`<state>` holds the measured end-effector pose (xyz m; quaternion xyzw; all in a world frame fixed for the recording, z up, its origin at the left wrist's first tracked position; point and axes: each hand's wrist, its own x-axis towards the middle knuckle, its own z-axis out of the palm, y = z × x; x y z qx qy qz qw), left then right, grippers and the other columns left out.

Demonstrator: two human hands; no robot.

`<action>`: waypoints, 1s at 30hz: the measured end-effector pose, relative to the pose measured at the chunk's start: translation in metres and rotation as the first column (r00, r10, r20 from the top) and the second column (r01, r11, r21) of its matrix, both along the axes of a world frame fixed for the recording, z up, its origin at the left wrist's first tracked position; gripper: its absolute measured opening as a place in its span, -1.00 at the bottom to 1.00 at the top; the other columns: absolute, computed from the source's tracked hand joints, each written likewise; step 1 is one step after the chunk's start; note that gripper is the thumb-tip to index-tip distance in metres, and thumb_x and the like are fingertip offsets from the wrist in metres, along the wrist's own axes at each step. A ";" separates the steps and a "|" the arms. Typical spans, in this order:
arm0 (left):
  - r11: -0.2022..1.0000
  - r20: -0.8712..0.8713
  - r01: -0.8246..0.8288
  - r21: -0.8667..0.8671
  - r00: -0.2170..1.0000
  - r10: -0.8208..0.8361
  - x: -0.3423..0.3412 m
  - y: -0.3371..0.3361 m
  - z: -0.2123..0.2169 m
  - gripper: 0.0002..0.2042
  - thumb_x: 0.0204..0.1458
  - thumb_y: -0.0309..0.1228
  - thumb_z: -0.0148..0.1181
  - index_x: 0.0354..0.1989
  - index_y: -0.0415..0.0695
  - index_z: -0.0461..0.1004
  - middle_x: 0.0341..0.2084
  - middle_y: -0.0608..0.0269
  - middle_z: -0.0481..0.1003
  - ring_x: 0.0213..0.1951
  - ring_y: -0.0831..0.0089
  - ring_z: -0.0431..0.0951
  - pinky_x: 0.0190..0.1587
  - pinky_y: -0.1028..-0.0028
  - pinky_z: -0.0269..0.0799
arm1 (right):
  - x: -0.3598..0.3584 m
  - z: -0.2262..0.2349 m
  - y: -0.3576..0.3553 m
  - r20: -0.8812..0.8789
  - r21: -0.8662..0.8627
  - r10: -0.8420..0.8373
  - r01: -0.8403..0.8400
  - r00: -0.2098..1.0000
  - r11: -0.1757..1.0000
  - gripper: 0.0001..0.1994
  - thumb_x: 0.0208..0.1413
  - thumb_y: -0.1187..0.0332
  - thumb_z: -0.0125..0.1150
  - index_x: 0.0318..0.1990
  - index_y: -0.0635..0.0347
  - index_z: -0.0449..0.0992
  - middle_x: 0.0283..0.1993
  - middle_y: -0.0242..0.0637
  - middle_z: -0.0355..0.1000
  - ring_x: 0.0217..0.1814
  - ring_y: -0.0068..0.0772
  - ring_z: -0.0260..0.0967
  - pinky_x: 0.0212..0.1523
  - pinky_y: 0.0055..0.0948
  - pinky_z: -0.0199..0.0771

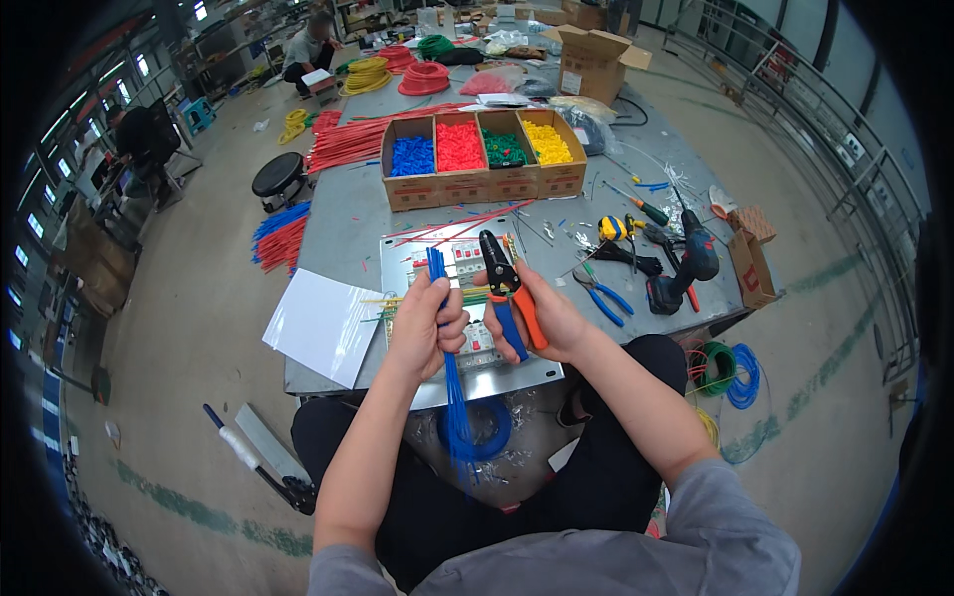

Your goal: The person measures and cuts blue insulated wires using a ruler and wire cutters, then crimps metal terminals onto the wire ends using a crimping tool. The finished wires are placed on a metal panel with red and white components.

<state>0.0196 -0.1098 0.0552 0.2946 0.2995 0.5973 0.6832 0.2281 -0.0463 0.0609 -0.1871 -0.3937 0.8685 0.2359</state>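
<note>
The left hand (429, 326) is closed around 1 bundle of blue wires (455, 392), which crosses above the near edge of the tabletop (338, 233). Its long axis runs from the far side toward the person, the far ends poking past the fist. Just right of those ends, apart from them, sits the wire stripper's (504, 282) head; the right hand (553, 316) is clamped on its 2 spread handles.
</note>
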 end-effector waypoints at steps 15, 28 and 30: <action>0.986 -0.008 0.158 0.061 0.987 -0.158 0.012 0.000 0.003 -0.85 0.49 -0.20 -0.18 -0.08 0.03 0.20 -0.55 0.41 0.14 -0.61 0.65 0.05 -0.59 0.60 -0.06 | 0.007 0.013 -0.002 0.101 0.258 -0.149 0.118 0.984 0.959 -0.29 0.47 -0.20 -0.40 0.22 0.32 0.41 -0.40 -0.22 0.45 -0.56 -0.34 0.40 -0.51 -0.38 0.40; 0.969 -0.195 0.238 0.060 0.955 -0.222 0.041 -0.004 -0.004 -0.68 0.48 -0.34 -0.19 0.34 -0.05 0.13 -0.48 0.37 0.25 -0.57 0.65 0.13 -0.52 0.62 0.09 | 0.006 0.019 0.006 0.043 0.595 -0.444 0.335 0.895 0.731 -0.53 0.15 0.54 0.50 0.17 0.22 0.43 -0.09 -0.35 0.56 -0.11 -0.63 0.51 -0.03 -0.52 0.54; 0.977 -0.203 0.207 0.058 0.960 -0.192 0.041 -0.003 -0.006 -0.72 0.49 -0.34 -0.19 0.29 -0.05 0.15 -0.49 0.36 0.25 -0.57 0.64 0.15 -0.53 0.61 0.09 | 0.006 0.023 0.004 0.065 0.573 -0.443 0.330 0.894 0.750 -0.54 0.15 0.53 0.49 0.16 0.21 0.43 -0.13 -0.37 0.57 -0.12 -0.63 0.51 -0.03 -0.51 0.54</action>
